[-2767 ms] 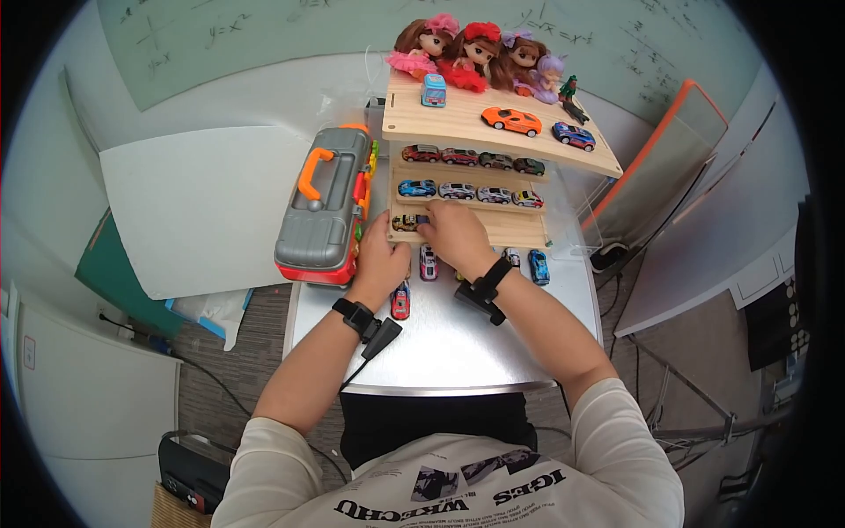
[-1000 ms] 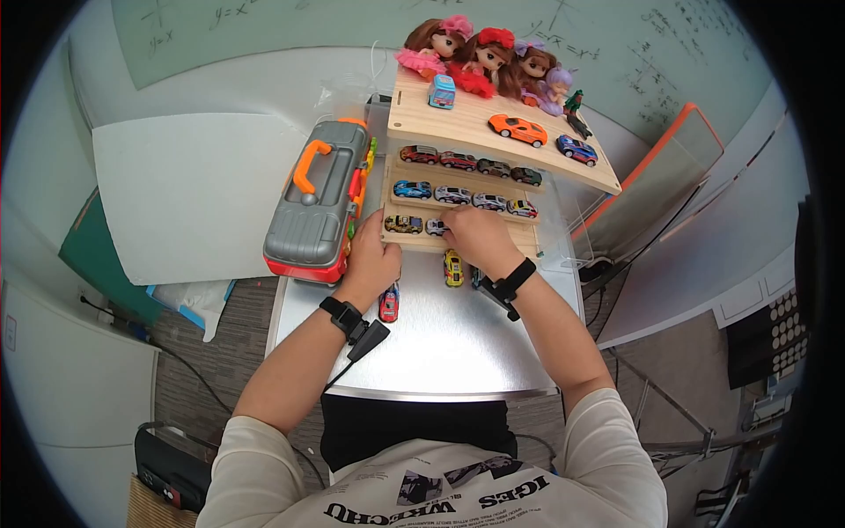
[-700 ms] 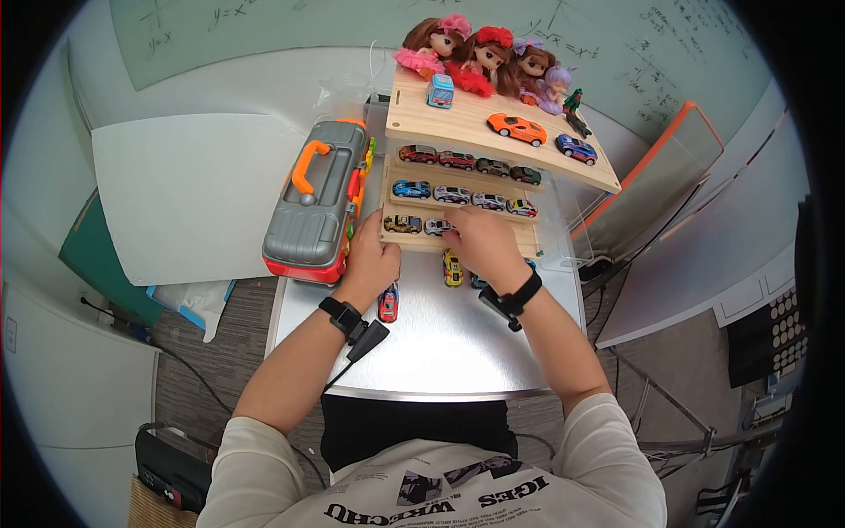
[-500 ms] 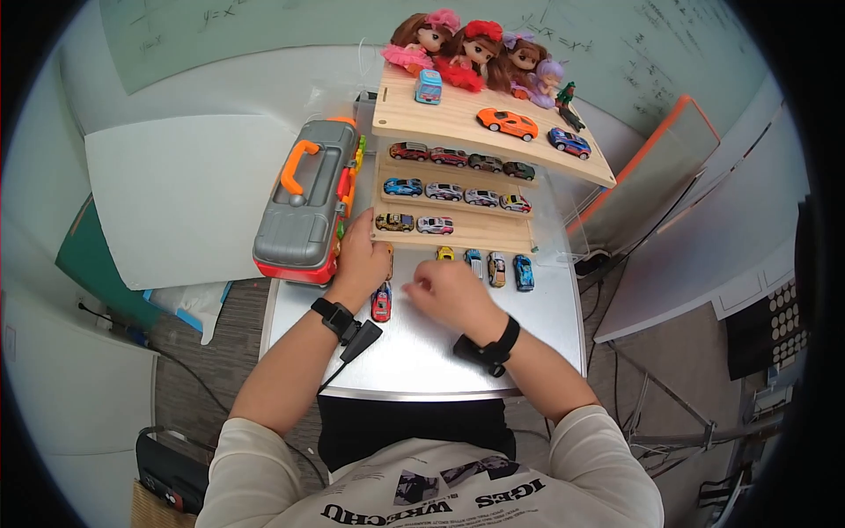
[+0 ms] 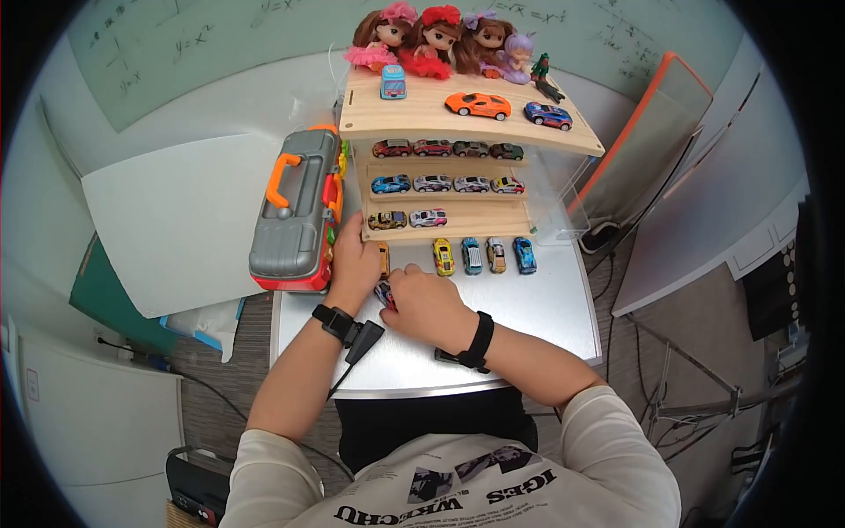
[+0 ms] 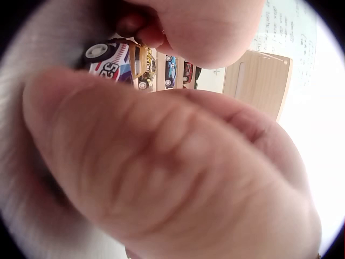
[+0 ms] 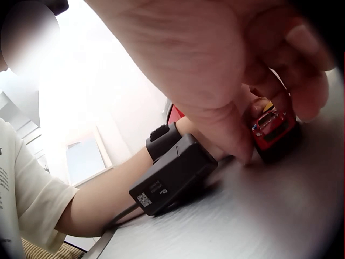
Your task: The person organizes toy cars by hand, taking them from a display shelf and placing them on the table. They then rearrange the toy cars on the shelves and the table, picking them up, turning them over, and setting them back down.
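Note:
In the head view my right hand (image 5: 429,304) is low over the metal table, its fingers and thumb pinching a red toy car (image 7: 274,132) whose far end shows a white-and-purple side with a number in the left wrist view. My left hand (image 5: 355,264) lies beside the lowest tier's left corner, fingers pointing forward along the wooden shelf (image 5: 493,225). Close by its thumb is an orange toy car (image 5: 384,257), partly covered. On that tier stand a yellow-black toy car (image 5: 387,220) and a white-pink toy car (image 5: 429,217).
Right of the hands, a yellow car (image 5: 443,257) and several others line the table (image 5: 493,352). The upper tiers carry rows of cars. Dolls (image 5: 436,44) and larger cars stand on the top board (image 5: 414,114). A grey toolbox (image 5: 299,211) stands at the left.
My right hand has let go of the white-pink car on the lowest tier and come back, down and left, to the red car. The left hand has stayed by the shelf corner.

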`<state>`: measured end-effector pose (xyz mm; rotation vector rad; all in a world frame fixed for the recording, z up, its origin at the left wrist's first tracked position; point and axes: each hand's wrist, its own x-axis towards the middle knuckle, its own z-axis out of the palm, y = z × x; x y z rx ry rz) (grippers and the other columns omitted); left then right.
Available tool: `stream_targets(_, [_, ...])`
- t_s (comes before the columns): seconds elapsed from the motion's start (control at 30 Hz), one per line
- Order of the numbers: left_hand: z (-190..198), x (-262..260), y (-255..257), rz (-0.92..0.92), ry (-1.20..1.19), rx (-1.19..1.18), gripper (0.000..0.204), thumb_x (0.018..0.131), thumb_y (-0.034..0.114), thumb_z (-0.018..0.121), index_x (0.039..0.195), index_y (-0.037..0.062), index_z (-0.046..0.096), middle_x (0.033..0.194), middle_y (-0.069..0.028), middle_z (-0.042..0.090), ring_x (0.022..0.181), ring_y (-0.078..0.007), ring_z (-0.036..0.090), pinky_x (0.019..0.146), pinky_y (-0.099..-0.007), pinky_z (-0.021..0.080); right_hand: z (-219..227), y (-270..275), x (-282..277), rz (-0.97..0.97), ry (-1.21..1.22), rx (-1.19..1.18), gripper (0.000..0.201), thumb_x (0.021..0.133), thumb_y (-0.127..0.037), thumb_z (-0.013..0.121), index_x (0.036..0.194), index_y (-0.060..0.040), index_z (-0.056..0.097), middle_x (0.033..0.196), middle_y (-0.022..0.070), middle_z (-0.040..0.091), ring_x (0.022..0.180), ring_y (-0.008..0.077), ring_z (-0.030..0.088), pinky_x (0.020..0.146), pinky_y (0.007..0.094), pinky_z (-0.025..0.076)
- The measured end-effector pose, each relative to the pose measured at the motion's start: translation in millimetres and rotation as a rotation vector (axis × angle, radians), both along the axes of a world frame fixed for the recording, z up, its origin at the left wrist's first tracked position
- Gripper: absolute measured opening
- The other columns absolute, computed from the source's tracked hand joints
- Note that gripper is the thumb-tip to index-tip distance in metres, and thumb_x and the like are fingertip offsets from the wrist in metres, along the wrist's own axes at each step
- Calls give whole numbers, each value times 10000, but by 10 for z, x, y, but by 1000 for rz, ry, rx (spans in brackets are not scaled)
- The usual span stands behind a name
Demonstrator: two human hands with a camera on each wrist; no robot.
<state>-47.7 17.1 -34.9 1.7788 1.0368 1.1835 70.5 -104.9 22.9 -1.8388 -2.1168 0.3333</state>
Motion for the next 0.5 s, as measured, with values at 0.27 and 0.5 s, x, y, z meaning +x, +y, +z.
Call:
stream_targets(0.27, [-20,14,-11,16,-18,12,507,840,-34,451,1335,-62,559,1225,-274,667,1185,-409,634,1051,-441,474,172,285,927,35,234,55,285,806,-193,782,1000,8,731,1026,177,718,861,369,693,767,453,552])
stream_targets(0.5, [-58,37,29,6,-49,-114,497,844,-55,440,1328,-65,555,1228,-267,665,1183,-395,637,1054,-427,473,52,420,1624,-265,-38,249,286,831,-111,758,1107,-38,747,1020,170,717,949,368,685,827,445,555])
